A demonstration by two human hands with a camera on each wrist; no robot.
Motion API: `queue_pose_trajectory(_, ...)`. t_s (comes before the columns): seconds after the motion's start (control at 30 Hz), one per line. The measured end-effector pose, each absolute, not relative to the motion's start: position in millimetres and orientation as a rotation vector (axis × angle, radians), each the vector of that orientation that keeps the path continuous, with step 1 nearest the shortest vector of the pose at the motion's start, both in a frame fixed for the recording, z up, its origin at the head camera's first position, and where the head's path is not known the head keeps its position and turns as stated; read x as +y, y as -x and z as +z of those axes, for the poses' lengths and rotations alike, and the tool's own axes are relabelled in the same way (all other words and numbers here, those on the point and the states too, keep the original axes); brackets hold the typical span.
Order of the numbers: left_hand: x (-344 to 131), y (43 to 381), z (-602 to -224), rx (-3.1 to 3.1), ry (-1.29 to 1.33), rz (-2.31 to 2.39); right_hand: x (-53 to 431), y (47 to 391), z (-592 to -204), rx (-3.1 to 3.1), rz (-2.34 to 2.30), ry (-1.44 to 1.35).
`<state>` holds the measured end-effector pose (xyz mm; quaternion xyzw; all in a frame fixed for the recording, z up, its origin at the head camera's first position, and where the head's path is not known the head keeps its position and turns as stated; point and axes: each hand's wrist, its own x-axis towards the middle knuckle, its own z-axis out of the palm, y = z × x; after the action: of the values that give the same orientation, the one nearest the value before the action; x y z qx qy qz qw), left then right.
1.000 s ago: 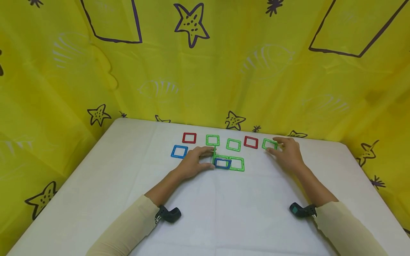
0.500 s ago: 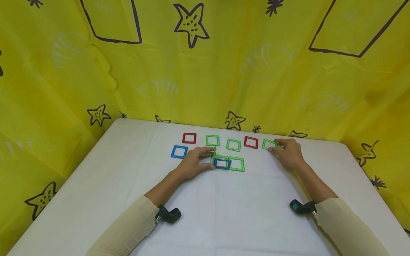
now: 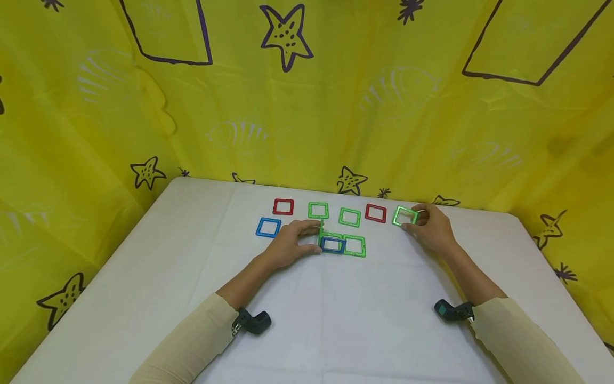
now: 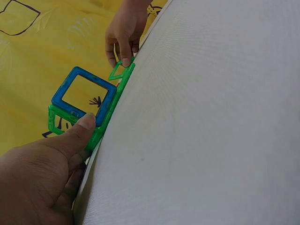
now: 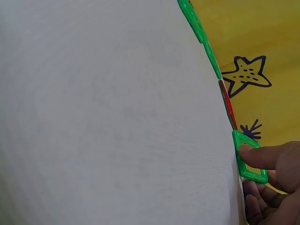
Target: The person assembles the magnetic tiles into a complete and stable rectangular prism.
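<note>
Magnetic building tiles, open square frames, lie on the white table. My left hand [image 3: 288,245] grips an upright green magnetic tile [image 3: 321,230], thumb at its near corner and fingers at the far edge. A dark blue tile [image 4: 97,80] stands upright against it, over flat green tiles, one of which is the right-hand green tile [image 3: 364,246]. My right hand [image 3: 435,229] pinches another green magnetic tile [image 5: 239,161] at the back right, thumb on its face. That tile is tilted, its near side low by the cloth in the right wrist view.
Toward the back lie a red tile [image 3: 283,200], two green tiles, the left one [image 3: 318,203] and the right one [image 3: 350,209], and another red tile [image 3: 376,206]. A lighter blue tile [image 3: 259,228] lies left of my left hand. A yellow patterned curtain [image 3: 297,133] hangs behind the table.
The right fingers have closed on the right-hand green tile and tipped it up from lying flat. The left hand and the tiles by it have stayed in place.
</note>
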<state>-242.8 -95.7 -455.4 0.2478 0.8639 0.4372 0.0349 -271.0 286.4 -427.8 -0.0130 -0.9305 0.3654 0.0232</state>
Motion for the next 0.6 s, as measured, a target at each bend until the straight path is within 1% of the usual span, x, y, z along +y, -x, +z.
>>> queue_pose_trajectory(0.37, -95.3, 242.5, -455.4, 2.665, -0.765, 1.337, 290.1, 262.0, -425.8, -2.786, 1.101, -0.02)
queue_pose_trajectory(0.6, -95.5, 241.5, -453.6, 2.658, -0.768, 1.339, 291.5, 256.0, -424.2, -2.691, 1.174, -0.044)
